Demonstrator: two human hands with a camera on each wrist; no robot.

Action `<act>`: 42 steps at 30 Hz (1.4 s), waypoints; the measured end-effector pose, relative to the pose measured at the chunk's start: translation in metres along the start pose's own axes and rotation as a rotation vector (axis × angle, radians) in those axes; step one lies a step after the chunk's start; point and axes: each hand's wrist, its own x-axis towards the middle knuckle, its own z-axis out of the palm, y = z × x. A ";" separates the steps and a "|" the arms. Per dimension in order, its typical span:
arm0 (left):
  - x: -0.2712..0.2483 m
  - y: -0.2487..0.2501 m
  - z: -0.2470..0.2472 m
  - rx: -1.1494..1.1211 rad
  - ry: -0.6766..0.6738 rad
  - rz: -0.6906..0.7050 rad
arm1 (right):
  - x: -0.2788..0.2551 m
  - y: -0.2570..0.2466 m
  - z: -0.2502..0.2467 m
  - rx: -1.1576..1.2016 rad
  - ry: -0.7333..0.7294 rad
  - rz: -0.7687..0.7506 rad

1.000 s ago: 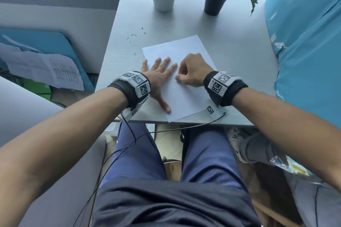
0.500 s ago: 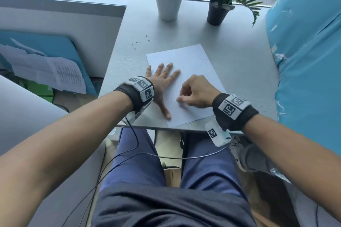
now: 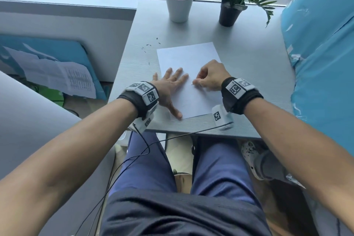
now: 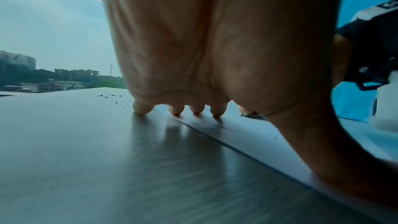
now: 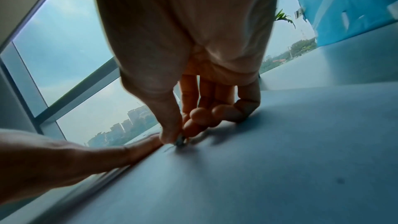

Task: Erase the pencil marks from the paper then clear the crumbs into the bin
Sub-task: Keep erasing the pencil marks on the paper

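Observation:
A white sheet of paper [image 3: 188, 59] lies on the grey table [image 3: 249, 59]. My left hand [image 3: 173, 80] presses flat on the sheet's left edge with its fingers spread, the fingertips [image 4: 217, 111] down on the paper [image 4: 247, 135]. My right hand [image 3: 195, 82] rests at the sheet's middle right, fingers curled. Its thumb and forefinger pinch a small dark-smudged eraser [image 5: 180, 140] against the paper [image 5: 280, 159]. A faint pencil line shows just left of the eraser. Dark eraser crumbs [image 3: 149, 46] lie scattered on the table past the sheet's far-left corner, and the crumbs [image 4: 107, 96] show beyond my left fingers.
A white cup of pens [image 3: 179, 4] and a potted plant [image 3: 229, 11] stand at the table's back by the window. A blue sheet [image 3: 321, 53] hangs along the right side. Loose papers [image 3: 57, 76] lie on the floor to the left. No bin shows.
My right hand slid toward me over the paper, then back away, still pinching the eraser. The left hand stayed flat on the sheet. The head view shifted.

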 end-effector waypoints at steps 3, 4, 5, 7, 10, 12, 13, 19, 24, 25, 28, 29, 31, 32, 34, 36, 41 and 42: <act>0.001 0.001 -0.002 0.019 -0.010 -0.015 | -0.002 -0.012 0.005 -0.025 0.007 -0.075; 0.001 0.002 -0.003 0.024 -0.012 -0.020 | -0.001 -0.016 0.007 -0.051 0.013 -0.082; 0.001 0.002 -0.003 0.031 -0.014 -0.023 | -0.001 -0.019 0.009 -0.063 0.028 -0.067; 0.002 0.004 -0.004 0.046 -0.020 -0.025 | -0.006 -0.024 0.015 -0.080 0.052 -0.041; 0.005 0.004 -0.004 0.067 -0.031 -0.044 | -0.034 -0.037 0.031 -0.126 -0.120 -0.176; 0.007 0.004 -0.003 0.088 -0.035 -0.045 | -0.044 -0.043 0.029 -0.109 -0.227 -0.223; 0.008 0.004 -0.003 0.084 -0.037 -0.041 | -0.037 -0.042 0.023 -0.105 -0.195 -0.201; 0.007 0.005 -0.004 0.054 -0.031 -0.046 | -0.032 -0.045 0.028 -0.123 -0.111 -0.178; 0.004 0.004 -0.004 0.060 -0.023 -0.033 | -0.023 -0.035 0.007 -0.068 -0.115 -0.123; 0.004 0.005 -0.004 0.053 -0.017 -0.028 | -0.015 -0.031 0.002 -0.055 -0.032 -0.088; 0.002 0.006 -0.004 0.065 -0.021 -0.039 | -0.026 -0.035 0.018 -0.079 -0.062 -0.147; 0.002 0.006 -0.003 0.072 -0.023 -0.040 | -0.041 -0.041 0.025 -0.095 -0.157 -0.203; 0.002 0.005 -0.003 0.090 -0.023 -0.036 | -0.050 -0.042 0.023 -0.092 -0.258 -0.236; 0.001 0.006 -0.003 0.096 -0.024 -0.036 | -0.041 -0.037 0.017 -0.089 -0.214 -0.199; 0.001 0.007 -0.004 0.107 -0.008 -0.034 | -0.021 -0.026 -0.001 -0.045 -0.054 -0.109; 0.000 0.009 -0.004 0.114 -0.012 -0.042 | -0.023 -0.025 0.002 -0.038 -0.042 -0.115; 0.003 0.009 -0.005 0.142 -0.037 -0.060 | -0.048 -0.037 0.019 -0.117 -0.243 -0.226; 0.002 0.009 -0.005 0.140 -0.036 -0.060 | -0.037 -0.033 0.011 -0.112 -0.153 -0.185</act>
